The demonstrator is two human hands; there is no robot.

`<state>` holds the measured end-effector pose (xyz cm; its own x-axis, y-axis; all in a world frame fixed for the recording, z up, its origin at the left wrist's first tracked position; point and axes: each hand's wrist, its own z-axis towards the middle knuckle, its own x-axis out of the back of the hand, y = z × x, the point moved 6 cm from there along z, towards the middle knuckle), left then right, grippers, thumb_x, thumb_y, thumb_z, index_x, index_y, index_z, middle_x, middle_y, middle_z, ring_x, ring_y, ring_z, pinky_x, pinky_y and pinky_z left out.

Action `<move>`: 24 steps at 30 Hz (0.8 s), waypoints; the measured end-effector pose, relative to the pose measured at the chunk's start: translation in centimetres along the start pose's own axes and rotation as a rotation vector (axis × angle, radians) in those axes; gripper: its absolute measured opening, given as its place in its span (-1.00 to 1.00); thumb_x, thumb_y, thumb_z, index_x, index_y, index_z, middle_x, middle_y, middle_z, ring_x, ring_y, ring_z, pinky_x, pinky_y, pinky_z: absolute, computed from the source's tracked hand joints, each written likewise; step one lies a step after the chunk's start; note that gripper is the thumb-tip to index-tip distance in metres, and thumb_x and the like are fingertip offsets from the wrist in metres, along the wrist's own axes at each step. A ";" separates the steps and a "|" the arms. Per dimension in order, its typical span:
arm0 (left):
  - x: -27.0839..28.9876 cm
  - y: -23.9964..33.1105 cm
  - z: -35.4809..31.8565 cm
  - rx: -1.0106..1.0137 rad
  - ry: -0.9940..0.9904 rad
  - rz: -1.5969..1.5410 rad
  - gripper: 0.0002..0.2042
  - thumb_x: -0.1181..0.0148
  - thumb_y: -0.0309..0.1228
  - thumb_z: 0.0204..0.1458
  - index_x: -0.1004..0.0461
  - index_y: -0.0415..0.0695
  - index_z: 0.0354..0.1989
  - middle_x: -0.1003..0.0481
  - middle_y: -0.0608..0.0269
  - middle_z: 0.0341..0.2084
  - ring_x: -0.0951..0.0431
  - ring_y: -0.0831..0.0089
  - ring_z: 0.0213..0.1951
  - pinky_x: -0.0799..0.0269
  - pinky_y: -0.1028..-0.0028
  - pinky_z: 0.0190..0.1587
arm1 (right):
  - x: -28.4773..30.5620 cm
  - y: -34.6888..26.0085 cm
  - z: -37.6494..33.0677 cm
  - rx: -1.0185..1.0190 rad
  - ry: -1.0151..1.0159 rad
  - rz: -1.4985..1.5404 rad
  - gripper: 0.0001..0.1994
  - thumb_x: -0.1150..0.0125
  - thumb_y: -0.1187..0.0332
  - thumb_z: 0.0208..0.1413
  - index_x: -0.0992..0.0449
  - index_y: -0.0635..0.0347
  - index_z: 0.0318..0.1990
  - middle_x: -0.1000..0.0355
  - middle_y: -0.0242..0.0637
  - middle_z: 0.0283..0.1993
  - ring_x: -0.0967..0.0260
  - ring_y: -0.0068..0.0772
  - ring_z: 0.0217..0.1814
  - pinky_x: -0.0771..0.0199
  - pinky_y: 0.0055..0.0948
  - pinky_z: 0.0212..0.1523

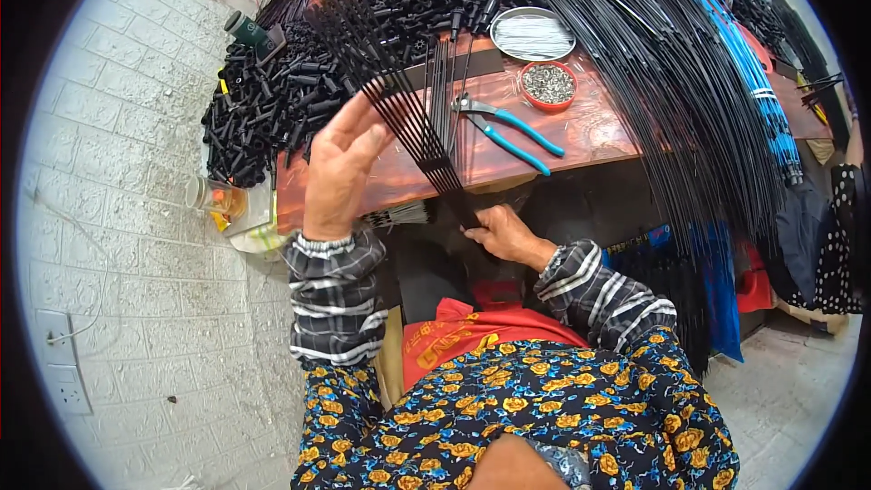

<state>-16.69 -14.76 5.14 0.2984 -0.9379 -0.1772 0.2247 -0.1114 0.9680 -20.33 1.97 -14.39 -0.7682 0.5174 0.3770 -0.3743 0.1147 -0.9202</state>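
A fanned bundle of thin black rods (422, 136) slants over the front of the reddish wooden table (363, 183). At its lower end, just off the table edge, my right hand (508, 234) is closed round the rods. My left hand (337, 163) is raised beside the upper half of the fan, fingers stretched and thumb apart. Its fingertips are partly hidden at the rods, so contact there is unclear. More black rods (441, 82) lie behind the fan on the table. Pliers with blue handles (517, 133) lie to the right of them, jaws toward the rods.
Short black tubular parts (299, 82) are heaped along the back and left. A red dish of small metal pieces (548, 84) sits near a round tin of white sticks (533, 34). Long black rods (671, 73) overhang the right edge, beside blue rods (771, 118). A glass jar (216, 197) stands left.
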 end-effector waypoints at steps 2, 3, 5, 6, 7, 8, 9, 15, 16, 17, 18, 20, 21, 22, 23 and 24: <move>-1.2 1.3 1.6 -0.062 -0.062 0.009 -0.55 -0.08 -0.47 0.20 -0.23 -0.33 0.24 -0.47 -0.05 0.01 -0.51 0.23 0.05 -0.47 0.25 0.10 | -0.7 1.2 -0.5 -0.062 -0.024 0.039 -0.83 -0.28 0.41 -0.04 -0.56 0.34 -0.33 -0.43 0.18 -0.38 -0.41 0.25 -0.25 -0.40 -0.06 -0.33; -1.4 2.0 2.1 -0.076 -0.054 -0.021 -0.56 -0.07 -0.47 0.21 -0.22 -0.33 0.25 -0.48 -0.06 0.00 -0.52 0.21 0.04 -0.48 0.25 0.10 | -1.4 1.4 -0.6 -0.057 -0.033 0.044 -0.83 -0.28 0.41 -0.04 -0.56 0.34 -0.33 -0.43 0.18 -0.38 -0.41 0.25 -0.25 -0.40 -0.06 -0.33; -3.4 3.1 3.8 -0.107 -0.079 -0.095 -0.56 -0.05 -0.47 0.23 -0.21 -0.33 0.25 -0.49 -0.09 -0.02 -0.54 0.19 0.01 -0.49 0.25 0.09 | -0.9 2.5 -1.5 -0.072 -0.004 0.059 -0.84 -0.28 0.40 -0.04 -0.57 0.30 -0.31 -0.45 0.16 -0.37 -0.42 0.23 -0.24 -0.42 -0.07 -0.31; -3.6 3.4 4.1 -0.104 -0.080 -0.096 -0.56 -0.05 -0.47 0.23 -0.21 -0.33 0.25 -0.49 -0.09 -0.02 -0.54 0.19 0.01 -0.49 0.25 0.09 | -1.1 3.2 -1.7 -0.081 0.000 0.067 -0.84 -0.28 0.40 -0.04 -0.58 0.28 -0.31 -0.45 0.15 -0.36 -0.42 0.23 -0.24 -0.42 -0.07 -0.30; -3.9 3.7 4.3 -0.101 -0.107 -0.103 -0.58 -0.04 -0.46 0.23 -0.22 -0.33 0.24 -0.51 -0.08 -0.05 -0.55 0.18 -0.01 -0.49 0.25 0.08 | -1.4 4.1 -1.7 -0.084 0.002 0.068 -0.84 -0.28 0.40 -0.04 -0.58 0.28 -0.31 -0.45 0.15 -0.36 -0.42 0.23 -0.24 -0.42 -0.07 -0.30; -4.3 3.9 4.5 -0.099 -0.135 -0.110 -0.59 -0.04 -0.45 0.23 -0.23 -0.32 0.23 -0.52 -0.08 -0.08 -0.57 0.17 -0.03 -0.50 0.24 0.07 | -1.7 5.0 -1.6 -0.089 -0.003 0.032 -0.84 -0.29 0.39 -0.04 -0.58 0.27 -0.30 -0.45 0.15 -0.35 -0.43 0.22 -0.23 -0.42 -0.08 -0.28; -4.4 3.9 4.5 -0.096 -0.157 -0.115 -0.60 -0.04 -0.45 0.24 -0.24 -0.32 0.22 -0.53 -0.08 -0.10 -0.58 0.16 -0.05 -0.51 0.24 0.06 | -2.0 5.2 -1.4 -0.093 -0.014 -0.003 -0.83 -0.29 0.39 -0.04 -0.59 0.26 -0.30 -0.46 0.15 -0.34 -0.43 0.21 -0.22 -0.43 -0.08 -0.26; -5.1 3.4 4.9 -0.097 -0.193 -0.129 -0.71 -0.03 -0.43 0.25 -0.37 -0.33 0.08 -0.57 -0.02 -0.23 -0.63 0.15 -0.15 -0.56 0.26 -0.02 | -0.8 5.3 -2.0 -0.102 0.011 0.040 -0.78 -0.31 0.35 -0.04 -0.56 0.30 -0.27 -0.47 0.14 -0.31 -0.44 0.18 -0.18 -0.44 -0.07 -0.22; -4.8 3.0 5.1 -0.091 -0.192 -0.138 -0.73 -0.02 -0.43 0.25 -0.40 -0.33 0.03 -0.58 -0.01 -0.25 -0.63 0.15 -0.17 -0.58 0.27 -0.04 | 0.0 4.2 -2.2 -0.134 -0.026 -0.038 -0.78 -0.31 0.35 -0.04 -0.54 0.31 -0.29 -0.48 0.13 -0.31 -0.45 0.18 -0.19 -0.44 -0.05 -0.23; -4.7 3.0 5.1 -0.086 -0.189 -0.141 -0.76 -0.01 -0.43 0.26 -0.43 -0.33 -0.01 -0.58 0.00 -0.27 -0.64 0.15 -0.18 -0.59 0.27 -0.06 | 0.8 2.6 -2.4 -0.162 -0.066 -0.113 -0.77 -0.31 0.35 -0.05 -0.53 0.33 -0.30 -0.48 0.12 -0.32 -0.45 0.17 -0.20 -0.43 -0.04 -0.24; -4.7 3.0 4.9 -0.084 -0.189 -0.140 -0.76 -0.01 -0.43 0.26 -0.43 -0.33 -0.01 -0.58 0.00 -0.27 -0.64 0.15 -0.18 -0.59 0.27 -0.06 | 1.6 1.0 -2.6 -0.191 -0.106 -0.188 -0.77 -0.31 0.35 -0.05 -0.51 0.35 -0.31 -0.49 0.11 -0.33 -0.45 0.16 -0.21 -0.43 -0.02 -0.25; -5.1 3.4 4.7 -0.098 -0.157 -0.144 -0.78 -0.01 -0.43 0.26 -0.46 -0.32 -0.07 -0.58 -0.01 -0.28 -0.64 0.15 -0.20 -0.60 0.27 -0.07 | 4.4 -3.5 -2.8 -0.063 0.035 -0.348 -0.80 -0.31 0.35 -0.05 -0.53 0.31 -0.32 -0.50 0.02 -0.38 -0.47 0.09 -0.26 -0.43 -0.08 -0.29; -5.2 3.5 4.5 -0.102 -0.141 -0.148 -0.79 -0.01 -0.44 0.26 -0.47 -0.32 -0.09 -0.58 -0.01 -0.29 -0.64 0.15 -0.21 -0.60 0.27 -0.08 | 5.8 -6.2 -3.1 0.064 0.176 -0.507 -0.82 -0.30 0.36 -0.06 -0.55 0.27 -0.32 -0.51 -0.08 -0.43 -0.48 0.02 -0.32 -0.43 -0.15 -0.32; -5.2 3.5 4.3 -0.099 -0.139 -0.148 -0.79 -0.01 -0.44 0.26 -0.47 -0.32 -0.09 -0.58 -0.01 -0.29 -0.64 0.15 -0.21 -0.60 0.27 -0.08 | 7.1 -8.6 -2.8 0.163 0.281 -0.532 -0.83 -0.30 0.38 -0.09 -0.54 0.24 -0.33 -0.48 -0.09 -0.39 -0.45 0.00 -0.30 -0.42 -0.14 -0.30; -5.3 3.7 4.2 -0.104 -0.138 -0.142 -0.80 0.00 -0.44 0.26 -0.47 -0.32 -0.10 -0.58 -0.02 -0.29 -0.64 0.14 -0.21 -0.60 0.27 -0.08 | 8.5 -10.8 -2.3 0.264 0.389 -0.558 -0.83 -0.29 0.39 -0.11 -0.52 0.21 -0.33 -0.46 -0.11 -0.34 -0.42 -0.02 -0.28 -0.40 -0.14 -0.28; -5.6 3.8 4.2 -0.112 -0.142 -0.138 -0.80 0.00 -0.44 0.26 -0.47 -0.32 -0.10 -0.58 -0.02 -0.28 -0.64 0.14 -0.20 -0.60 0.26 -0.07 | 9.6 -11.7 -1.3 0.264 0.392 -0.563 -0.83 -0.29 0.39 -0.11 -0.52 0.21 -0.33 -0.46 -0.11 -0.34 -0.42 -0.02 -0.28 -0.40 -0.14 -0.28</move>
<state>-21.44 -11.34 10.57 0.1262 -0.9538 -0.2727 0.3586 -0.2124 0.9090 -22.65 6.71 -0.13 -0.1991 0.7111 0.6743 -0.8079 0.2704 -0.5237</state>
